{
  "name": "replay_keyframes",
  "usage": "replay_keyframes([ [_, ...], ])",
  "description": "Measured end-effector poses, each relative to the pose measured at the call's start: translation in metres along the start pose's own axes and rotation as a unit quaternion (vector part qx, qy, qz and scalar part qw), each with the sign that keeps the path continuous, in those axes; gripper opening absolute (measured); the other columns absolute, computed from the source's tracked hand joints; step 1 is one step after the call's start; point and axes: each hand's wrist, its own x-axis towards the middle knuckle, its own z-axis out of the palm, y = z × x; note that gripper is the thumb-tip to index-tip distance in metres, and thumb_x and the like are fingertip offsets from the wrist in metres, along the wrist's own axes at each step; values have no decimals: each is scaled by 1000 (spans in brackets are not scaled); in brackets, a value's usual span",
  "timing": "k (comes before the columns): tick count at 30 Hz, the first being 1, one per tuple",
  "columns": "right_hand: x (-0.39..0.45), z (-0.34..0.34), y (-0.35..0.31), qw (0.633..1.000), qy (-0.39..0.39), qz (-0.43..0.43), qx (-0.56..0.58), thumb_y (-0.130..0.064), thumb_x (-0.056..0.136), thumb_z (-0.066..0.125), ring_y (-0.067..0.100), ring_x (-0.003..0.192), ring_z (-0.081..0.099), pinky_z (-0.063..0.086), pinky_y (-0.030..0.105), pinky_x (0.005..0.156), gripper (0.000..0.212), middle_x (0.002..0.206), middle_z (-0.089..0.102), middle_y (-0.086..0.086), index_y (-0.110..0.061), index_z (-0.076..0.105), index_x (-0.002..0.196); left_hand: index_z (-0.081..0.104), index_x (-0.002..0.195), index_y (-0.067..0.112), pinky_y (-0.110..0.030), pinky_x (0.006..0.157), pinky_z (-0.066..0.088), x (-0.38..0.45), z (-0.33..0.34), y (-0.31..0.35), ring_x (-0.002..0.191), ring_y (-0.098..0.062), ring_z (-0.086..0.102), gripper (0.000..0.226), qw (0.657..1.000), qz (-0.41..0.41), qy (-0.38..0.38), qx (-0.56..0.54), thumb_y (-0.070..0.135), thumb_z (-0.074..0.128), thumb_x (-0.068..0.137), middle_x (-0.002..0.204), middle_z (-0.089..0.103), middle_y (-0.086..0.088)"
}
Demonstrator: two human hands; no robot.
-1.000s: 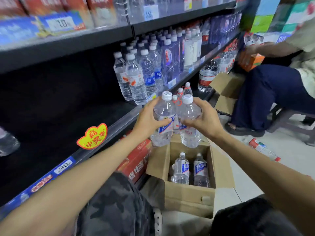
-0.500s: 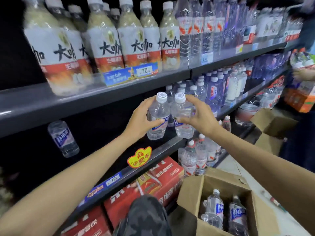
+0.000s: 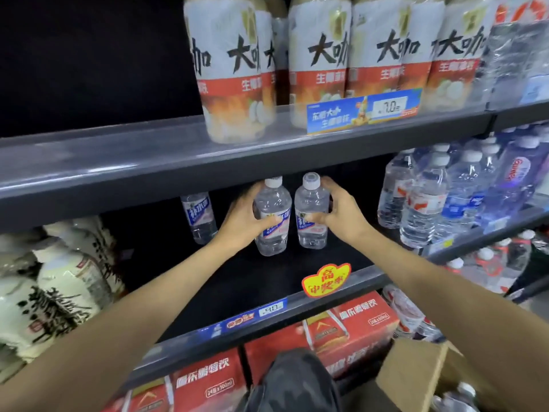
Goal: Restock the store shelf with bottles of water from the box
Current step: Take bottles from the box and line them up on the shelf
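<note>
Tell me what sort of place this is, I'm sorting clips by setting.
Most likely a shop's drinks aisle: a price tag on the shelf edge, rows of water bottles, and red drink cases below.

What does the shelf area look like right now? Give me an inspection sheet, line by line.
Surface: dark middle shelf, mostly bare between the arms.
Job's things: two water bottles upright, side by side; a third bottle stands further back to their left; cardboard box at lower right.
Clutter: yellow promo sticker and price tag on the shelf edge.
Hands: left hand grips the left bottle, right hand grips the right one.
Cables: nothing seen.
Surroundings: tall drink bottles on the shelf above, clear bottled water at right, red cartons below.
</note>
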Motion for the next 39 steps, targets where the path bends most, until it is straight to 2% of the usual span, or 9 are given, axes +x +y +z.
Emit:
replay_keyframes([
  [4,30,29,1,999,-39,20,28,17,72,71,35,113,60,51,41,97,59,118,61,22,-1,51,124,43,137,21,-36,109,40,-2,-18,-25,125,-12,50,68,999,-46,0,14,20,77,79,136,53,1],
  [9,58,51,10,997,-78,11,-3,2,75,78,28,119,54,46,43,104,66,128,48,14,-9,50,134,38,142,18,-36,113,34,3,-22,-44,133,-19,40,70,995,-91,4,45,21,74,82,142,37,-4],
  [16,77,57,29,995,-91,21,26,-3,77,77,25,126,50,41,44,109,67,134,49,12,-11,47,137,37,143,17,-44,112,37,19,-17,-56,134,-20,41,69,994,-104,-18,42,20,73,84,144,38,-6],
  [20,88,60,35,995,-96,-3,-21,-9,79,77,11,116,55,43,25,97,63,125,58,-3,-15,48,135,29,143,8,-47,111,37,30,-23,-58,134,-23,44,77,993,-98,-47,55,15,75,82,142,45,-10],
  [23,98,62,36,995,-78,-15,-68,-14,77,79,5,103,52,38,19,87,64,122,62,-2,-17,50,133,20,148,15,-43,110,39,36,-27,-56,135,-20,43,93,988,-80,-37,125,17,80,76,145,46,-4],
  [27,111,69,39,994,-76,-21,-73,-12,78,77,5,101,53,40,19,84,61,123,64,1,-16,49,132,40,140,11,-40,104,43,53,-34,-52,128,-26,49,87,951,-11,-27,309,24,85,68,141,50,-9],
  [30,119,77,40,995,-66,-26,-69,-12,80,75,8,103,56,42,20,83,58,122,64,1,-16,48,132,43,137,14,-30,95,43,67,-41,-50,122,-28,52,81,918,-38,-48,391,31,84,69,136,54,-8],
  [34,129,93,42,996,-54,-32,-62,-11,81,73,11,104,59,41,10,75,50,115,65,0,-15,53,127,36,146,15,-5,77,29,74,-47,-49,119,-18,48,75,934,-89,-93,334,22,75,81,142,49,-9],
  [39,143,108,42,994,-79,-22,-67,-14,84,70,18,112,62,45,22,81,47,122,65,4,-16,54,128,32,147,7,-19,82,25,81,-55,-55,131,-32,43,63,932,-162,-138,295,12,62,91,145,44,-17],
])
